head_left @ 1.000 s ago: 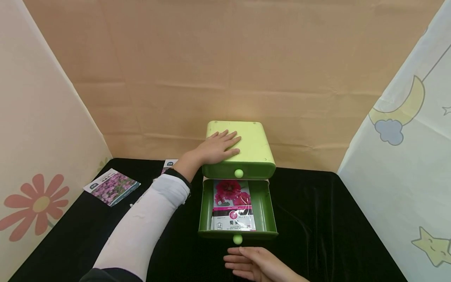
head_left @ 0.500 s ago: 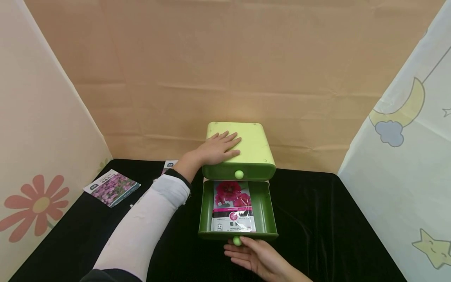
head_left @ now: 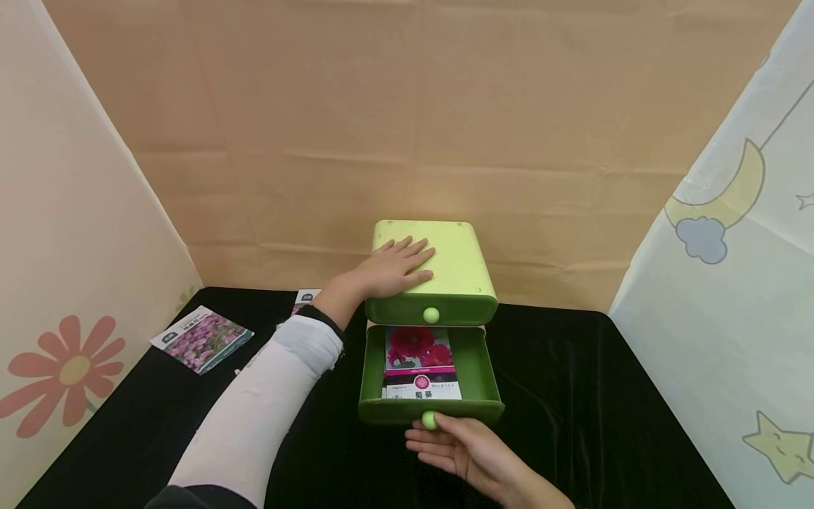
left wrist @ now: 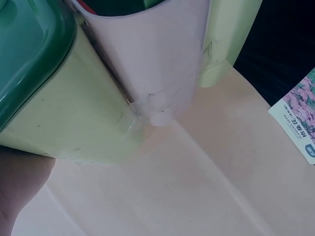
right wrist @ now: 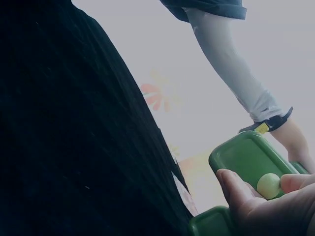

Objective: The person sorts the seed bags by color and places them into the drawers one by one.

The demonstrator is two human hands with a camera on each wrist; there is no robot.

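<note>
A small drawer cabinet (head_left: 448,265) with a pale yellow-green top stands at the back middle of the dark cloth. My left hand (head_left: 396,270) rests on its top, fingers spread. The upper drawer (head_left: 397,309) is closed; the lower drawer (head_left: 475,367) is pulled out. Inside it lies a hollyhock seed packet (head_left: 420,353) with a magenta flower picture, its lower end hidden behind the drawer's front. My right hand (head_left: 467,452) pinches the lower drawer's round light-green knob (head_left: 429,420) between thumb and forefinger. In the right wrist view, a green drawer front (right wrist: 246,157) shows behind that hand.
Seed packets (head_left: 203,339) with pink flowers lie on the black cloth (head_left: 572,396) at the left. Another packet (head_left: 307,297) is partly hidden behind my left forearm. A tan paper backdrop (head_left: 286,141) rises behind the cabinet, with printed panels at both sides.
My right hand has come up to the lower drawer's knob and taken hold of it. The drawer's front has shifted slightly toward the cabinet, covering the packet's lower edge. My left hand stays put.
</note>
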